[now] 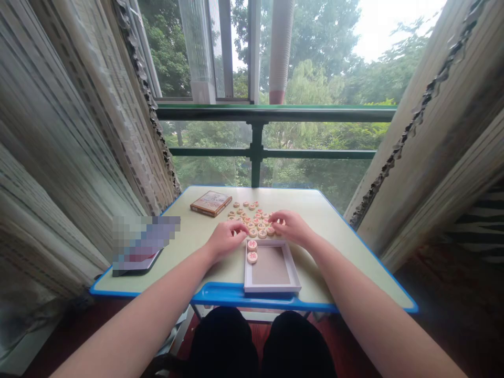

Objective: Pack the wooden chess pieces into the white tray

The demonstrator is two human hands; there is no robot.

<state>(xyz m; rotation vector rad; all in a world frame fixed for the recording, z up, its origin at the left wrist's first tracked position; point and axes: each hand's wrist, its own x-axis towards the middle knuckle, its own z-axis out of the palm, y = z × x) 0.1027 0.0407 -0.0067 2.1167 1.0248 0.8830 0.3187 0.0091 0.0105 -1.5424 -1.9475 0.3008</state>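
Note:
Round wooden Chinese chess pieces (pixel 262 233) with red or dark characters lie in a loose cluster on the pale table. My left hand (pixel 228 239) is at the cluster's near left side, fingers loosely curved and thumb apart, with the fingertips beside a piece. Over the right side of the pieces, my right hand (pixel 290 226) arches with thumb and fingers apart, partly hiding several of them. No piece shows clearly in either hand. Between my forearms sits an open white box (pixel 291 287). Two red-marked pieces (pixel 252 258) stand one in front of the other in its far left corner.
A flat brown printed box lid (pixel 211 202) lies at the table's back left. On the left edge is a dark, partly pixelated flat object (pixel 144 257). The table (pixel 346 262) has a blue rim and stands against a green railing (pixel 315 113) between curtains (pixel 71 131).

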